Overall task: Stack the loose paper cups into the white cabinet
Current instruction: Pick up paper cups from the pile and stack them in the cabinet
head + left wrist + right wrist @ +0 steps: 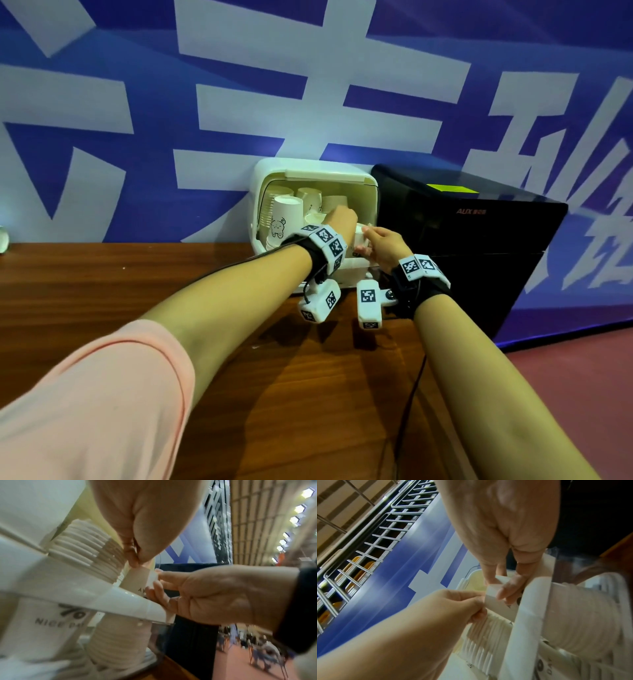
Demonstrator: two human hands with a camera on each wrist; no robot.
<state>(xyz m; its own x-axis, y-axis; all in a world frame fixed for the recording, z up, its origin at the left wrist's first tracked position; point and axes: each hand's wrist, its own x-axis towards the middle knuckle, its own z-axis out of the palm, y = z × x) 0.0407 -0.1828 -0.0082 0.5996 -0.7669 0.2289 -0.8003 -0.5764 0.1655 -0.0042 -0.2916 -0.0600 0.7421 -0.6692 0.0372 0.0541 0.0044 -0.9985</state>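
Sleeve: pink sleeve (102, 404) on the left upper arm, closest to the head camera, with the bare forearm running from it toward the cabinet.
Left hand: left hand (342, 219) reaches into the cabinet mouth; the wrist views show its thumb and fingertips pinching the near end of a paper cup (137, 580).
Right hand: right hand (383, 246) sits just beside the left, at the right edge of the opening, its fingers (159, 588) curled onto the same cup from the other side.
Held cup: paper cup lies sideways between the two hands, at the front right of the cabinet, above its lower front lip; some dark print shows on it but blur makes it unreadable.
Wrist gear: black straps with white marker blocks (329, 240) on both wrists, and a white camera pod hanging under each.
Stacks: nested cup stack (481, 642) directly below the left hand's fingers; further stacks (284, 219) to the left of both hands, one with a cartoon drawing.
Cabinet: white cabinet (263, 178) stands open-fronted, apparently with its lid raised, beyond both hands.
Table: wooden table (137, 274) under both forearms.
Black appliance: black box (479, 233) touching or just beside the cabinet, right of the right hand.
Backdrop: blue banner (205, 85) with large white characters behind everything.
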